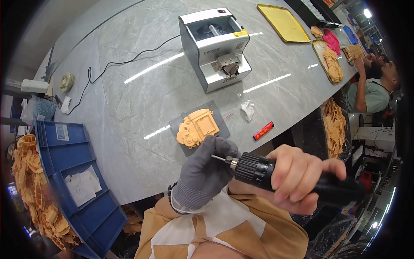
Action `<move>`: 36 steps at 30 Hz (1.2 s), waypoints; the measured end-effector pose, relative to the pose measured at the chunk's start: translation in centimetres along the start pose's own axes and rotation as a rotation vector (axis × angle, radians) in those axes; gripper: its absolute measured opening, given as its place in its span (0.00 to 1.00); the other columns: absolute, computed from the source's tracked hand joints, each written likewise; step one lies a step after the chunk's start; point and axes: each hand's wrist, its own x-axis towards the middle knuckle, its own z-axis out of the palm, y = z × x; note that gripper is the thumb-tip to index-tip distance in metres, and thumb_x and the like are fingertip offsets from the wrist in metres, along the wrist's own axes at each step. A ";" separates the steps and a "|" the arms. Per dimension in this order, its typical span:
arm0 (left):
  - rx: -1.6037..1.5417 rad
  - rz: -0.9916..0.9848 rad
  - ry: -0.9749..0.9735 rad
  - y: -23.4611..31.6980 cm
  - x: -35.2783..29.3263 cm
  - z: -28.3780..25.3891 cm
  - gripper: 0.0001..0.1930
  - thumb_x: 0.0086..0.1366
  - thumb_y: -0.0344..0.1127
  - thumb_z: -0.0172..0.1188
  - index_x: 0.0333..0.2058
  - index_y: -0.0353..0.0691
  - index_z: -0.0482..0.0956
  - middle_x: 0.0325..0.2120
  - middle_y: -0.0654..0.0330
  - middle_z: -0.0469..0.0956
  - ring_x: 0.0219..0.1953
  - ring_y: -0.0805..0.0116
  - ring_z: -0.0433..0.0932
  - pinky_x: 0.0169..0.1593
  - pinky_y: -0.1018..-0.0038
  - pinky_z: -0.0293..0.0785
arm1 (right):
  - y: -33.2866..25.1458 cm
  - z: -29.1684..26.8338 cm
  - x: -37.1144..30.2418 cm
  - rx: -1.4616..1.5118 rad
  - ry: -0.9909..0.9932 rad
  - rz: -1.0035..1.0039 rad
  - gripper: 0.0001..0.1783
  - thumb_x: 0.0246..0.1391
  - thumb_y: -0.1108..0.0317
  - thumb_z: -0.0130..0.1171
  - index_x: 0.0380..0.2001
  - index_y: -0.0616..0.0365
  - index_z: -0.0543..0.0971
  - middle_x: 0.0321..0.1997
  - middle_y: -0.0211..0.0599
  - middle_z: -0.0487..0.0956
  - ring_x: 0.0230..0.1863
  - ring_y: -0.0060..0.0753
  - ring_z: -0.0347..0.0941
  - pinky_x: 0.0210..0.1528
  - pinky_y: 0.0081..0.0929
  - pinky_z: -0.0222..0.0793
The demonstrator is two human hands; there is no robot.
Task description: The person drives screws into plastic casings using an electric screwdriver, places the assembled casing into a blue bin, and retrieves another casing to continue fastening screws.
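Observation:
My right hand [297, 177], bare, is wrapped round a black electric screwdriver [255, 169] held level, its bit pointing left. In front of the bit is my left hand [207, 170] in a grey glove, fingers curled together by the metal tip; what they pinch, if anything, is hidden. Just beyond the glove an orange plastic housing [199, 128] with a square recess and round bosses lies on a dark grey mat [224, 129]. The glove's fingertips overlap its near edge in the view, and I cannot tell whether they touch.
A white screw feeder [215, 52] stands at the table's far middle, its cable running left. Crumpled tissue [247, 110] and a slim red box [263, 131] lie right of the mat. Left is a blue crate [69, 142] beside heaped orange parts. A yellow tray [284, 23] and a co-worker [373, 90] are far right.

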 end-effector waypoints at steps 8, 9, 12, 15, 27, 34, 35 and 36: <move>-0.125 0.014 -0.046 0.2 -0.5 0.6 0.16 0.68 0.44 0.41 0.35 0.37 0.72 0.33 0.57 0.68 0.37 0.68 0.67 0.45 0.72 0.66 | 0.0 1.2 -0.7 -0.096 -0.051 -0.130 0.29 0.50 0.71 0.56 0.54 0.50 0.56 0.17 0.35 0.73 0.14 0.28 0.70 0.17 0.25 0.71; -0.132 0.034 -0.046 0.1 -0.5 0.6 0.16 0.68 0.44 0.41 0.35 0.37 0.72 0.33 0.58 0.69 0.37 0.68 0.67 0.45 0.72 0.65 | 0.0 1.2 -0.6 -0.128 -0.081 -0.099 0.27 0.49 0.70 0.56 0.52 0.54 0.59 0.18 0.32 0.72 0.14 0.24 0.69 0.19 0.21 0.69; -0.147 0.048 -0.001 0.1 -0.5 0.4 0.16 0.68 0.43 0.42 0.35 0.37 0.72 0.33 0.59 0.69 0.37 0.69 0.67 0.46 0.72 0.65 | -0.2 1.3 -0.5 -0.153 -0.116 -0.060 0.25 0.48 0.70 0.56 0.50 0.58 0.61 0.19 0.28 0.71 0.14 0.19 0.68 0.21 0.17 0.67; -0.153 0.008 0.017 0.2 -0.6 0.4 0.15 0.68 0.42 0.42 0.35 0.38 0.72 0.33 0.60 0.69 0.38 0.69 0.66 0.46 0.71 0.64 | -0.3 1.6 -0.5 -0.155 -0.123 -0.055 0.25 0.48 0.69 0.55 0.50 0.58 0.61 0.19 0.28 0.71 0.14 0.19 0.68 0.21 0.17 0.67; 0.047 0.052 0.053 0.3 -1.2 -0.9 0.17 0.67 0.43 0.45 0.44 0.35 0.72 0.41 0.53 0.74 0.38 0.68 0.72 0.46 0.71 0.67 | 0.2 1.7 -0.9 -0.179 -0.129 -0.081 0.28 0.49 0.70 0.56 0.53 0.53 0.58 0.19 0.31 0.72 0.14 0.24 0.69 0.20 0.20 0.68; 0.103 0.112 0.058 -0.1 -1.1 -1.3 0.17 0.67 0.43 0.46 0.44 0.35 0.72 0.41 0.53 0.74 0.37 0.69 0.72 0.44 0.71 0.69 | 0.3 1.4 -1.4 -0.207 -0.135 -0.067 0.31 0.49 0.70 0.56 0.54 0.49 0.56 0.18 0.34 0.73 0.15 0.28 0.70 0.19 0.25 0.71; 0.104 0.113 0.083 -0.1 -1.2 -1.0 0.17 0.67 0.43 0.46 0.44 0.35 0.72 0.41 0.53 0.74 0.37 0.70 0.72 0.44 0.71 0.69 | 0.4 1.4 -1.4 -0.206 -0.137 -0.064 0.31 0.49 0.70 0.56 0.54 0.49 0.56 0.18 0.34 0.73 0.15 0.28 0.70 0.19 0.25 0.71; 0.105 0.115 0.105 0.0 -1.2 -0.9 0.17 0.67 0.43 0.46 0.44 0.35 0.72 0.40 0.53 0.74 0.36 0.70 0.72 0.43 0.72 0.69 | 0.5 1.4 -1.5 -0.208 -0.132 -0.059 0.31 0.49 0.69 0.56 0.54 0.49 0.56 0.18 0.34 0.72 0.15 0.28 0.70 0.19 0.25 0.71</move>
